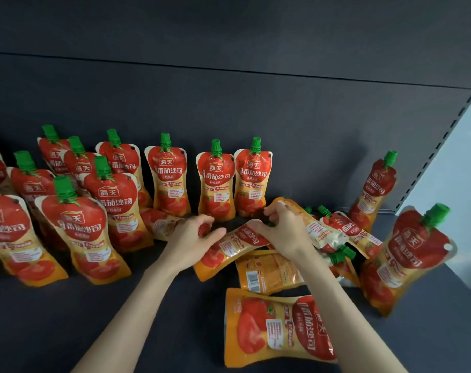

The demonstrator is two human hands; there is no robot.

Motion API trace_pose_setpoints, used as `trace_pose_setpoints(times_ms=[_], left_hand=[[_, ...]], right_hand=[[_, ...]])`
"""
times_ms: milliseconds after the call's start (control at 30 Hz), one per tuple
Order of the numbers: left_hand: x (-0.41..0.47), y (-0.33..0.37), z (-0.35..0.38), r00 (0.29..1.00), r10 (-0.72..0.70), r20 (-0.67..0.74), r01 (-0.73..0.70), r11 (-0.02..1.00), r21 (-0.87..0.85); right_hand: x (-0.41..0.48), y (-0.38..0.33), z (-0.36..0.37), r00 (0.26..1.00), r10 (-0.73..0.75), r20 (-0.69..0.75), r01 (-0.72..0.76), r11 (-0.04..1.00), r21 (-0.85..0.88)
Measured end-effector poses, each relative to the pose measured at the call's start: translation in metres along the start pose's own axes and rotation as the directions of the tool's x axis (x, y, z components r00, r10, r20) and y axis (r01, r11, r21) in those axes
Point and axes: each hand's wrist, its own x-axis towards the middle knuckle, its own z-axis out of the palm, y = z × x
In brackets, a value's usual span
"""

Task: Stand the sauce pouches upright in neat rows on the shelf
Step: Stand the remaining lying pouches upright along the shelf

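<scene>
Red and orange tomato sauce pouches with green caps fill a dark shelf (pixel 67 319). Several stand upright at the left and along the back wall, among them one in the back row (pixel 216 181). In the middle, my right hand (pixel 282 227) grips the top end of a tilted pouch (pixel 229 249). My left hand (pixel 194 235) is at that pouch's left edge, fingers curled over another lying pouch (pixel 164 224). More pouches lie flat in a heap at the right (pixel 336 230). One lies flat near the front (pixel 277 327).
Two pouches (pixel 374 189) (pixel 412 257) lean upright at the right, near the shelf's slotted side upright (pixel 438 146). The dark back panel (pixel 229 103) rises behind the rows. Bare shelf surface shows at the front left.
</scene>
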Motion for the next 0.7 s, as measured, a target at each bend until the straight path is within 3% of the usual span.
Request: trace_pose_setpoints(times_ms=[67, 200, 400, 467, 533, 633, 700], left_hand=[[-0.007, -0.002, 0.003, 0.995, 0.021, 0.096, -0.026, 0.999, 0.048], [-0.015, 0.002, 0.006, 0.993, 0.074, 0.089, -0.077, 0.997, 0.026], [-0.019, 0.006, 0.009, 0.992, 0.088, 0.094, -0.072, 0.985, -0.159], [-0.019, 0.008, 0.011, 0.995, 0.083, 0.060, -0.064, 0.960, -0.273], [-0.019, 0.013, 0.013, 0.995, 0.094, 0.021, -0.081, 0.934, -0.349], [-0.016, 0.018, 0.015, 0.993, 0.119, -0.001, -0.111, 0.920, -0.375], [-0.014, 0.017, 0.010, 0.992, 0.126, 0.015, -0.112, 0.929, -0.353]], right_hand=[[-0.007, 0.001, 0.004, 0.999, 0.035, 0.017, -0.034, 0.996, -0.081], [-0.013, -0.002, 0.005, 0.997, 0.080, 0.002, -0.080, 0.995, -0.058], [-0.019, -0.003, -0.003, 0.991, 0.132, -0.021, -0.119, 0.943, 0.312], [-0.022, -0.006, -0.004, 0.983, 0.173, -0.062, -0.118, 0.853, 0.508], [-0.022, -0.012, -0.005, 0.974, 0.227, -0.012, -0.162, 0.726, 0.668], [-0.019, -0.014, -0.001, 0.973, 0.182, 0.142, -0.228, 0.658, 0.718], [-0.019, -0.014, 0.000, 0.976, 0.172, 0.132, -0.214, 0.658, 0.722]])
